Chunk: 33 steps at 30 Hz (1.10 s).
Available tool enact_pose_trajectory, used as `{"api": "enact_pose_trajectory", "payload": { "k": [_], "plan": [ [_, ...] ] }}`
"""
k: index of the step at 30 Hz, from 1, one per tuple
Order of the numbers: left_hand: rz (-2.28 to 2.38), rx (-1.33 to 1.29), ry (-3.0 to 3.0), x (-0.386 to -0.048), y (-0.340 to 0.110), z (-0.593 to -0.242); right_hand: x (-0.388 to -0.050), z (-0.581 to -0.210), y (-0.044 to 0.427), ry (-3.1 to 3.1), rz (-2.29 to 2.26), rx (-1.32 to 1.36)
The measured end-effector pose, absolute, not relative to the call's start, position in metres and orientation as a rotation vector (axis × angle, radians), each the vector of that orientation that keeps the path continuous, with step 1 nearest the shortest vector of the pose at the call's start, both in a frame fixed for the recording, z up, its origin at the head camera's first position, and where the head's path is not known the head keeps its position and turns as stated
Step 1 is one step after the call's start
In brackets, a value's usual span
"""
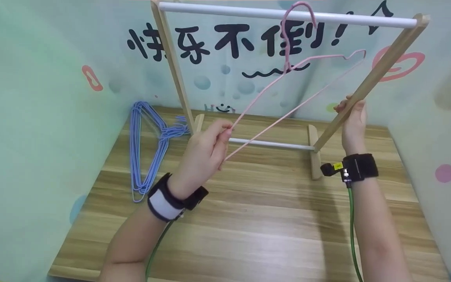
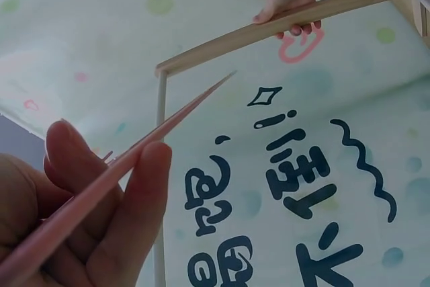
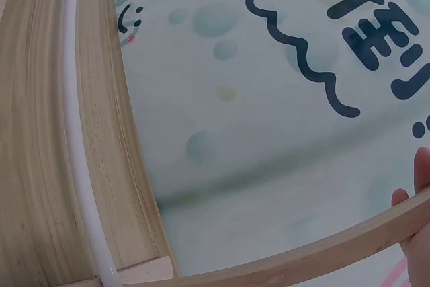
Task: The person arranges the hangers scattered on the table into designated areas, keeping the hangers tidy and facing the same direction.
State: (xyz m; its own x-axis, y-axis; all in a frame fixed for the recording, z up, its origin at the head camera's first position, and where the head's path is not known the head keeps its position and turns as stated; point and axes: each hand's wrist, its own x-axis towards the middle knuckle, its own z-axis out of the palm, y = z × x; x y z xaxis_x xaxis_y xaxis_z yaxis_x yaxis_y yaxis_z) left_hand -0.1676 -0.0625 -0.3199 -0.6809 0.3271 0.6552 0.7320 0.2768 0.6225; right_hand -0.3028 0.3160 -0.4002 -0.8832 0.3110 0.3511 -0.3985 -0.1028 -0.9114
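Observation:
In the head view a pink clothes hanger (image 1: pixel 257 96) is held up tilted, its hook crossing the white top rod (image 1: pixel 225 10) of a wooden rack. Whether the hook bears on the rod I cannot tell. My left hand (image 1: pixel 206 154) pinches one end of the hanger between thumb and fingers; the left wrist view shows the pink wire (image 2: pixel 124 162) running past the fingers. My right hand (image 1: pixel 354 121) grips the rack's right wooden post (image 1: pixel 378 78). At the edge of the right wrist view, fingertips (image 3: pixel 422 166) show beside that post (image 3: pixel 336 253).
Several blue hangers (image 1: pixel 134 152) lie in a stack on the wood-grain table (image 1: pixel 257 235), left of the rack. A white lower rod (image 1: pixel 272 144) joins the posts near the rack's foot (image 1: pixel 314 156). Printed cloth walls (image 1: pixel 45 117) stand close around the table.

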Motion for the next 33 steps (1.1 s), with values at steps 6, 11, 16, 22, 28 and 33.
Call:
{"api": "enact_pose_trajectory", "payload": {
  "k": [6,11,16,22,28,33],
  "plan": [
    [-1.355,-0.950,-2.192,-0.182,-0.042,-0.308,-0.304,-0.400,0.316,-1.715,2.020,0.113],
    [-1.270,-0.911,-2.269,-0.194,-0.025,-0.299,-0.305,-0.399,0.315,-1.681,2.037,0.110],
    [-1.195,-0.908,-2.306,-0.206,-0.006,-0.291,-0.304,-0.400,0.316,-1.698,2.029,0.111],
    [-1.166,-0.924,-2.371,-0.215,0.014,-0.285,-0.303,-0.402,0.317,-1.715,2.014,0.110],
    [-1.163,-0.964,-2.405,-0.219,0.035,-0.281,-0.303,-0.402,0.317,-1.738,1.990,0.108],
    [-1.115,-0.977,-2.424,-0.220,0.053,-0.280,-0.302,-0.401,0.317,-1.750,1.981,0.095]
  ]
}}
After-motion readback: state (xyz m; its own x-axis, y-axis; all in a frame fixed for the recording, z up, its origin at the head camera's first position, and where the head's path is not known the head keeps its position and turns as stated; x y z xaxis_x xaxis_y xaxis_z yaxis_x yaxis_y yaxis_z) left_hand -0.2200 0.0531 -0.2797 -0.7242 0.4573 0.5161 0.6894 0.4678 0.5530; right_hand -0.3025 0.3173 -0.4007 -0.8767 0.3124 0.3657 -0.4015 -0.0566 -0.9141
